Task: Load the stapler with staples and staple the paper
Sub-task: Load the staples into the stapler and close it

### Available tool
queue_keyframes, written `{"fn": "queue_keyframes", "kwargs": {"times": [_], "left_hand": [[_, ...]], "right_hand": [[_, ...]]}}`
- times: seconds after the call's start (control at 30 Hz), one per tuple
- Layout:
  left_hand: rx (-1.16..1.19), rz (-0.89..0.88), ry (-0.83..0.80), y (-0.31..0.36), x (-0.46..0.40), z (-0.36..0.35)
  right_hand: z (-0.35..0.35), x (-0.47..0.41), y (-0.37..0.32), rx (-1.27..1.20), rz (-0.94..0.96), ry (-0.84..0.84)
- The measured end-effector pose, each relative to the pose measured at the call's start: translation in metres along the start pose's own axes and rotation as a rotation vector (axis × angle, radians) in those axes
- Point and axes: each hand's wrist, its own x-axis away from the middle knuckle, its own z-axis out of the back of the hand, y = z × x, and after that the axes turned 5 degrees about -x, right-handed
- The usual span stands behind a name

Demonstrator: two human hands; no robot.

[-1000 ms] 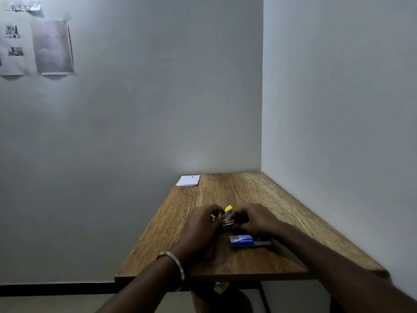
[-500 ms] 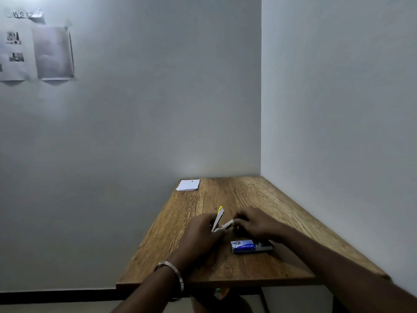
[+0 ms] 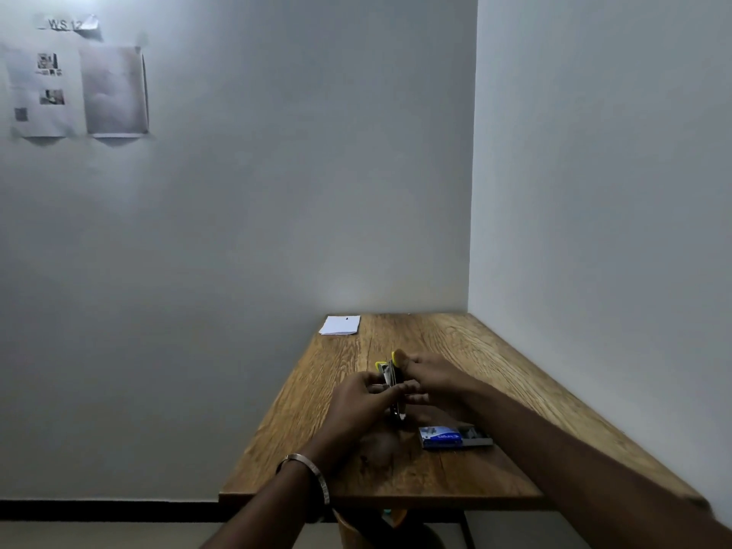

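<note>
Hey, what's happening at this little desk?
A person is working on a small yellow-trimmed stapler, held above the wooden table between both hands. The left hand grips its lower part and the right hand holds the top end. It seems to be open for loading. A blue box of staples lies slid open close by, and the paper waits at the far corner, untouched.

- I count one stapler (image 3: 390,384), held between my two hands
- one staple box (image 3: 443,437)
- one paper stack (image 3: 340,325) (far corner)
- two wall sheets (image 3: 115,91)
- one bracelet (image 3: 313,471)
</note>
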Motion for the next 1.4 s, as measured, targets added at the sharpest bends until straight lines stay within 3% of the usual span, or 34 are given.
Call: {"fn": "queue_keyframes", "kwargs": {"times": [0.33,0.6,0.73,0.97,1.4], "left_hand": [[-0.046,-0.007,0.005,-0.001,0.002,-0.001],[-0.108,-0.027,-0.001,-0.003,0.002,0.0],[-0.124,-0.047,0.003,-0.002,0.002,0.0],[-0.111,0.08,0.225,0.0,0.003,0.006],[-0.096,0.08,0.197,-0.004,0.001,0.003]], "right_hand": [[-0.006,0.002,-0.004,-0.342,-0.161,-0.133],[0.001,0.001,0.0,-0.293,-0.203,-0.247],[0.005,-0.004,0.003,-0.282,-0.157,-0.199],[0.011,-0.008,0.011,-0.183,-0.128,0.074],[0.026,-0.003,0.005,-0.252,-0.138,0.106]]}}
